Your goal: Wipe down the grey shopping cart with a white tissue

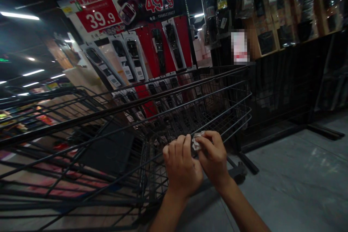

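Observation:
A black wire shopping cart (122, 106) stretches from the left side to the middle of the view. At its near side, my left hand (182, 165) has its fingers curled over the basket's wires; the part they grip is mostly hidden behind the hand. Close beside it on the right, my right hand (214, 156) pinches a crumpled white tissue (196, 143) between thumb and fingers. The tissue sits against the cart's wires, though the exact contact is hard to see.
Behind the cart stands a display rack with packaged belts (174, 45) under a price sign (100, 16). Bagged goods (268, 14) hang at the upper right. A black rack foot (248, 163) rests on the grey floor (296, 174). Through the cart's wires a dark flat panel (108, 145) shows.

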Demonstrator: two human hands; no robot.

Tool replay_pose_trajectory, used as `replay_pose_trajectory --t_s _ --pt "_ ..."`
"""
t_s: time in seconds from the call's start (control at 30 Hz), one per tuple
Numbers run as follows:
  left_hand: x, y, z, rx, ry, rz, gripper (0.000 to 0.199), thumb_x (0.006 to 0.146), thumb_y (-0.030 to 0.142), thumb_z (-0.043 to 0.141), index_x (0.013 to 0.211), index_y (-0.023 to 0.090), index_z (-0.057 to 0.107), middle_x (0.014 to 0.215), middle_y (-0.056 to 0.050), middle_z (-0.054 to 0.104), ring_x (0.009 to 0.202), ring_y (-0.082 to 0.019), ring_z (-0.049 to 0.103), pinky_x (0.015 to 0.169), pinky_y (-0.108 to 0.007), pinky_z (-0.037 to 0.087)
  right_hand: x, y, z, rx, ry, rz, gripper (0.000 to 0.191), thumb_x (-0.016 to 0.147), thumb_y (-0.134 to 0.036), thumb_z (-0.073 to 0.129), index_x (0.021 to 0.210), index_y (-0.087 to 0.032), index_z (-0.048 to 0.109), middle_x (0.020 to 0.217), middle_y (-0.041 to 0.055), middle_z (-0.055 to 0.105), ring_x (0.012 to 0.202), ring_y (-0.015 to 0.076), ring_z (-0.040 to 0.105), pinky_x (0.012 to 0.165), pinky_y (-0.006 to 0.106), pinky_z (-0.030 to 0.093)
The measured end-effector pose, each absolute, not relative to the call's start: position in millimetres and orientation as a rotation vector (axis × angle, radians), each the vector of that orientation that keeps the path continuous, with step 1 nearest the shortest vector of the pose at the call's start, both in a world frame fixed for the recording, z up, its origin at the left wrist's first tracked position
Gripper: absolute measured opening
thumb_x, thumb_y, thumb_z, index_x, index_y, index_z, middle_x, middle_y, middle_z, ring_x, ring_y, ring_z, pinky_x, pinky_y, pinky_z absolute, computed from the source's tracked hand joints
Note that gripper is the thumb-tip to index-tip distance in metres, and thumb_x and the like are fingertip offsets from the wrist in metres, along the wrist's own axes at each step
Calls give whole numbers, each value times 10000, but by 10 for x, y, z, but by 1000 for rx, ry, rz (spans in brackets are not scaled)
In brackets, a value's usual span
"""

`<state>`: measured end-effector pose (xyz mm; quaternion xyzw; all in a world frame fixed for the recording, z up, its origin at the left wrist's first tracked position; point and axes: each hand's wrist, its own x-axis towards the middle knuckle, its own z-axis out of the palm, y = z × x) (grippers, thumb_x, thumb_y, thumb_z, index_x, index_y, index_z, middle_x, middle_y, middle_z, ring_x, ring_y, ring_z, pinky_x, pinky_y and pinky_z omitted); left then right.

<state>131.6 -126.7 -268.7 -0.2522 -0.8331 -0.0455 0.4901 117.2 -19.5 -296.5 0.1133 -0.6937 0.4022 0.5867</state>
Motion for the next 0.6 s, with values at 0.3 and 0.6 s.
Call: replay_pose_trajectory --t_s 0.3,0.6 --pt "1369 -1252 -2648 -586 -2070 -69 528 710 106 501 1238 115 478 1142 -152 604 1057 -294 534 953 -452 347 1160 -110 -3223 274 -1703 911 264 762 7 511 879 -202 622 870 48 539 823 186 540 713 333 515" --pt "1375 -1195 -2646 -557 -2031 -76 507 686 86 511 1192 84 515 1116 -155 609 1027 -285 516 945 -440 359 1328 120 -3001 74 -2117 874 221 669 2 549 563 -192 555 658 9 512 636 148 513 605 275 433"
